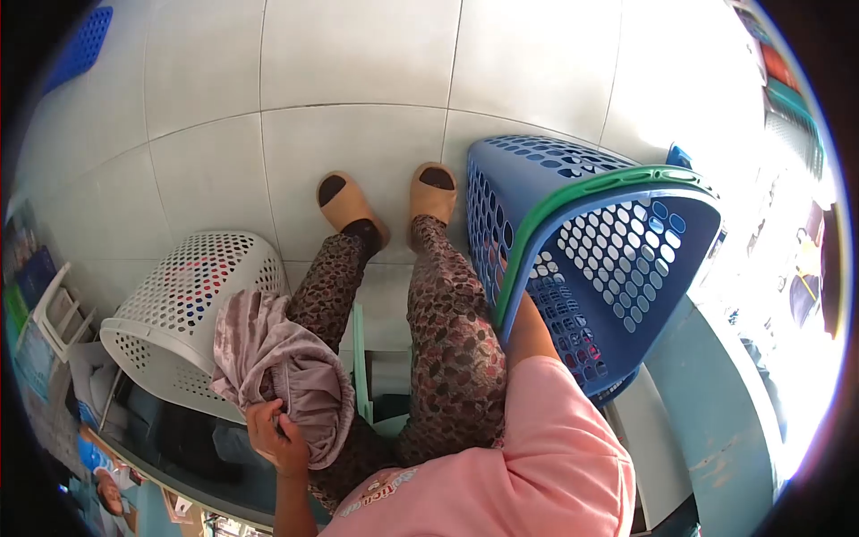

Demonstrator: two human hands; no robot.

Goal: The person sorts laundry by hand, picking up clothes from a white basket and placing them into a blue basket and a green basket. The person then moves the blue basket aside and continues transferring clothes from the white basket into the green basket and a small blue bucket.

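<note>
My left hand (276, 437) is closed on a mauve velvet garment (291, 380) with a gathered edge; it hangs bunched beside my left leg. Past the garment, a white perforated laundry basket (192, 277) lies tipped with its opening toward me. On my right, a blue laundry basket (608, 237) with a green rim (573, 192) is tilted, its mouth facing me. My right forearm reaches to the blue basket's near side, and the rim and wall hide the right hand's fingers.
Pale floor tiles (358, 54) lie around my slippers. A light-green stool-like frame (361, 367) stands between my legs. A dark glossy surface (179, 438) is at lower left, with another person (106, 483) beyond. A pale blue ledge (716, 394) runs along the right.
</note>
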